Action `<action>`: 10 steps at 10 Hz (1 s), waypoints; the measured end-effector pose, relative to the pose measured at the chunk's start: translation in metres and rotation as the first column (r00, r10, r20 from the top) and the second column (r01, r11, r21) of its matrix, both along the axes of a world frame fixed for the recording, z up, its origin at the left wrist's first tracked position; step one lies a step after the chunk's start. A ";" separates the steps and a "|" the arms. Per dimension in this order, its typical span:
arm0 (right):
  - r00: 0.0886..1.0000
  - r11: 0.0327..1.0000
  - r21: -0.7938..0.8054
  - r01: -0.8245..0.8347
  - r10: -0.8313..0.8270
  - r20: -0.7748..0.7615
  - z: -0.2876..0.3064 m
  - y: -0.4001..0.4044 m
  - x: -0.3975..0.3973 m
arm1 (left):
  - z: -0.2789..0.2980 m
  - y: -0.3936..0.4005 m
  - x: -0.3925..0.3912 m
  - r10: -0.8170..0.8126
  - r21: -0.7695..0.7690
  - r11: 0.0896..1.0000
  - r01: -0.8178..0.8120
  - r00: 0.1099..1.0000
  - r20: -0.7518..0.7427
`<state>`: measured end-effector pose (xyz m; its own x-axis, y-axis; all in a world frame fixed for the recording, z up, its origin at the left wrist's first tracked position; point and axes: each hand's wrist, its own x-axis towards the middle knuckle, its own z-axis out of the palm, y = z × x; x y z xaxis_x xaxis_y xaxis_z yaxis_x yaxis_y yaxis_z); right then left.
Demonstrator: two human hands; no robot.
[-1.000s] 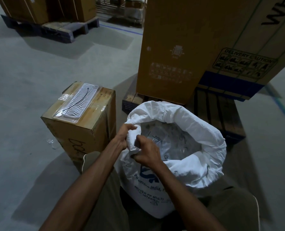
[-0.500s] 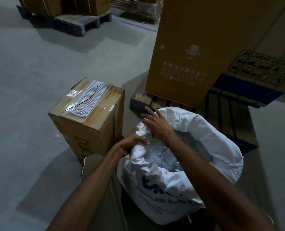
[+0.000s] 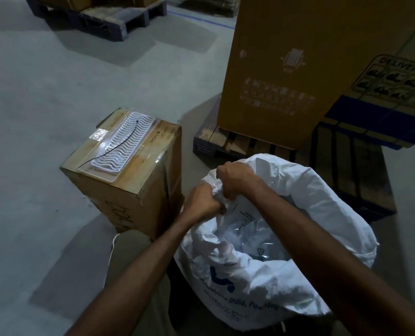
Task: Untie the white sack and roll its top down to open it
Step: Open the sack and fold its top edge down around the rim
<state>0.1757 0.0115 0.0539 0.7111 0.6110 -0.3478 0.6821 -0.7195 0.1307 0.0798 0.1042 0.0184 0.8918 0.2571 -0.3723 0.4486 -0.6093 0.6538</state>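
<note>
The left hand (image 3: 200,201) grips the edge of the white sack (image 3: 286,238) on its left side, fingers curled tight round the cloth. The right hand (image 3: 234,177) is just beside it, a bit farther away, and it squeezes the same edge in a fist. The sack stands on the grey floor (image 3: 43,93) right in front of the person, with its top open and see-through plastic inside. A small brown box (image 3: 128,170) stands just to its left. A big brown box (image 3: 298,69) sits on a wooden pallet (image 3: 225,141) behind the sack
</note>
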 end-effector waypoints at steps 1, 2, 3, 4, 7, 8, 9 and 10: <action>0.978 0.982 0.009 -0.187 0.185 0.101 0.001 -0.007 -0.001 | -0.004 0.009 0.012 -0.028 -0.234 0.972 0.009 0.997 -0.076; 0.913 0.935 -0.014 -0.355 0.350 0.211 0.002 -0.014 0.000 | 0.003 0.025 0.018 -0.083 -0.440 0.898 0.021 0.989 -0.121; 0.948 0.957 0.029 -0.287 0.280 0.151 0.003 -0.012 0.002 | 0.001 0.033 0.017 -0.154 -0.467 0.882 0.060 0.974 -0.166; 0.986 0.989 0.048 -0.139 0.134 0.096 0.003 -0.010 0.004 | 0.000 0.037 0.019 -0.142 -0.262 0.961 0.089 0.972 -0.190; 0.919 0.966 -0.245 0.083 -0.170 -0.356 0.023 0.011 0.032 | 0.005 -0.035 -0.004 0.028 0.390 0.921 -0.015 0.999 -0.029; 0.983 0.994 -0.106 0.038 -0.056 -0.174 0.020 -0.003 0.032 | -0.001 -0.028 0.012 0.034 0.260 0.965 -0.037 0.999 0.016; 0.971 0.973 0.085 -0.213 0.202 0.125 0.003 -0.031 0.031 | 0.011 -0.002 0.020 -0.016 -0.094 0.996 0.001 0.988 -0.154; 0.910 0.945 0.058 -0.321 0.291 0.295 -0.014 -0.048 0.027 | 0.024 0.028 0.007 -0.010 -0.378 0.921 -0.099 0.961 -0.277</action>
